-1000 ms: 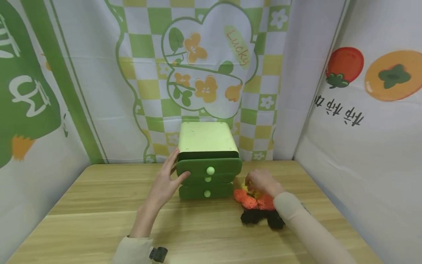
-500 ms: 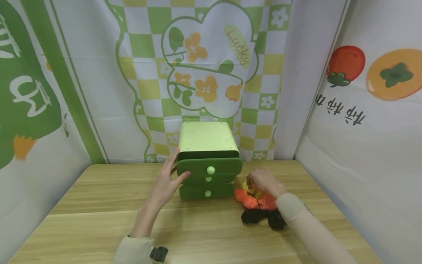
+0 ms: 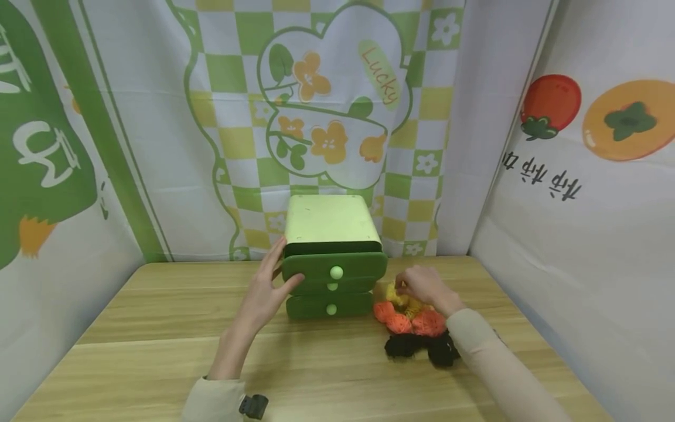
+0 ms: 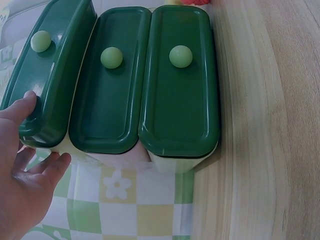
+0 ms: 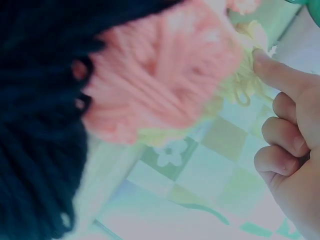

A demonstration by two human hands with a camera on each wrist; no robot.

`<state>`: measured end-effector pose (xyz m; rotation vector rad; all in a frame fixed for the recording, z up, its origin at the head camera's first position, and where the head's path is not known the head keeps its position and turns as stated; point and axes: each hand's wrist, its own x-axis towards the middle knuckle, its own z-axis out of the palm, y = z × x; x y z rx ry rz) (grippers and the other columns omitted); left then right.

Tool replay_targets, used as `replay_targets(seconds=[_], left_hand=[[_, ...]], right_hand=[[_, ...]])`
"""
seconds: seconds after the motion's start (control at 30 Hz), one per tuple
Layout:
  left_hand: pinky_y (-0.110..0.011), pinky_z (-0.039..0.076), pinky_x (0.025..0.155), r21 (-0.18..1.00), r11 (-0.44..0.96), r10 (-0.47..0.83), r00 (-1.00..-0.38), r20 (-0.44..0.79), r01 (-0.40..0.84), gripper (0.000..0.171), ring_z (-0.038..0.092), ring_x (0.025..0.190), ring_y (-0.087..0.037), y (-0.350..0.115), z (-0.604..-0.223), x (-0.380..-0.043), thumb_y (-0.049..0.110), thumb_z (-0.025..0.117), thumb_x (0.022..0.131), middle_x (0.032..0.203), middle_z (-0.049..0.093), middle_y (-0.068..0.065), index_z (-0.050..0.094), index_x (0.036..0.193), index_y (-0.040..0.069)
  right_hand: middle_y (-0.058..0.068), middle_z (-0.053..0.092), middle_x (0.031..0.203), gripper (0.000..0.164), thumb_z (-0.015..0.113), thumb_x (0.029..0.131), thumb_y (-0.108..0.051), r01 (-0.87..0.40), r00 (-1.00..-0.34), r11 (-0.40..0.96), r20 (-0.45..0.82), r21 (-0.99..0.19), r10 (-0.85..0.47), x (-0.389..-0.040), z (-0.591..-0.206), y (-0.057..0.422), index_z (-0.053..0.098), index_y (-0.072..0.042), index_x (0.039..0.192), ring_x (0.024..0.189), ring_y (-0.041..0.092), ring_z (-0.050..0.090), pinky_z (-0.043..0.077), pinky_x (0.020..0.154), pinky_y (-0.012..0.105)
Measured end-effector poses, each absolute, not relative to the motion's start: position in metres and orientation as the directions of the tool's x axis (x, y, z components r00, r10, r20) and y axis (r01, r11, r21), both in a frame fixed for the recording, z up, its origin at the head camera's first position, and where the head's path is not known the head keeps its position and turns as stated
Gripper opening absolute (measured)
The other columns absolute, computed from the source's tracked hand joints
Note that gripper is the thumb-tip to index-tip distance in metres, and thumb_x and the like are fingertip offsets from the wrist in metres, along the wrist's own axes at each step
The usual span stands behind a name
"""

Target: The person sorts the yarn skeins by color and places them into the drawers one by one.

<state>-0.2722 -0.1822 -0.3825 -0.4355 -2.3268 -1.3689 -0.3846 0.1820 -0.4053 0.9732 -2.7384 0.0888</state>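
Note:
A mini drawer cabinet [image 3: 332, 218] with a pale green body and dark green drawers stands on the table. Its top drawer [image 3: 316, 265] juts out beyond the lower ones. My left hand [image 3: 262, 293] rests at the cabinet's left corner, thumb on the top drawer's front, fingers extended along the side. My right hand [image 3: 426, 287] holds a yellow yarn ball [image 3: 392, 294] at its fingertips; in the right wrist view the other fingers are curled and the index fingertip meets the loops of yarn. Orange yarn balls [image 3: 428, 323] and black yarn balls [image 3: 402, 346] lie just in front.
The wooden table [image 3: 316, 375] runs to a green checked cloth [image 3: 242, 111] behind the cabinet. White printed cloth walls stand on both sides. The middle drawer [image 4: 110, 100] and bottom drawer [image 4: 180, 100] are closed, each with a round pale knob.
My right hand has shifted slightly up and to the right, uncovering more of the yellow and orange yarn. My left hand and the cabinet stay put.

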Motion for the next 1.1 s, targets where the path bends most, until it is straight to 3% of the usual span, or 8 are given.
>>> replay_targets(seconds=[0.4,0.63,0.8,0.93,1.1], left_hand=[[-0.051,0.04,0.117,0.756,0.467,0.067,-0.871,0.486,0.458,0.086,0.032,0.147,-0.035,-0.181,-0.382,-0.272,0.035,0.071,0.093,0.167,0.015,-0.002,0.019,0.16,0.02],[-0.051,0.038,0.119,0.757,0.457,0.063,-0.866,0.495,0.466,0.085,0.03,0.148,-0.034,-0.182,-0.382,-0.271,0.034,0.071,0.093,0.167,0.016,-0.005,0.02,0.16,0.019],[-0.05,0.037,0.12,0.759,0.458,0.063,-0.868,0.492,0.463,0.085,0.031,0.147,-0.035,-0.183,-0.382,-0.271,0.035,0.07,0.093,0.167,0.016,-0.003,0.02,0.16,0.02],[-0.049,0.038,0.119,0.755,0.469,0.063,-0.87,0.489,0.458,0.085,0.033,0.146,-0.035,-0.183,-0.382,-0.272,0.036,0.07,0.093,0.167,0.016,-0.002,0.02,0.16,0.02],[-0.049,0.039,0.119,0.755,0.469,0.062,-0.87,0.489,0.458,0.085,0.034,0.146,-0.035,-0.183,-0.383,-0.272,0.036,0.07,0.092,0.167,0.016,-0.002,0.02,0.16,0.021]], right_hand=[[-0.007,0.077,0.086,0.008,0.078,0.084,-0.033,-0.649,-0.674,0.758,0.411,0.068,-0.614,-0.374,-0.372,0.183,0.079,-0.025,0.087,0.071,0.014,0.071,0.054,0.05,0.03],[-0.004,0.075,0.078,0.012,0.077,0.085,-0.033,-0.65,-0.619,0.755,0.517,0.084,-0.59,-0.367,-0.346,0.181,0.076,-0.021,0.088,0.063,0.009,0.065,0.05,0.047,0.025],[-0.002,0.071,0.07,0.011,0.077,0.086,-0.025,-0.684,-0.581,0.729,0.587,0.024,-0.564,-0.361,-0.328,0.179,0.075,-0.015,0.089,0.055,0.006,0.058,0.049,0.048,0.021],[-0.001,0.07,0.068,0.008,0.078,0.086,-0.018,-0.736,-0.495,0.677,0.669,0.015,-0.554,-0.356,-0.314,0.174,0.075,-0.012,0.089,0.051,0.004,0.053,0.045,0.044,0.018],[0.001,0.074,0.075,0.006,0.077,0.086,-0.015,-0.77,-0.403,0.636,0.732,0.054,-0.55,-0.352,-0.301,0.166,0.075,-0.01,0.089,0.054,0.005,0.058,0.049,0.047,0.017]])
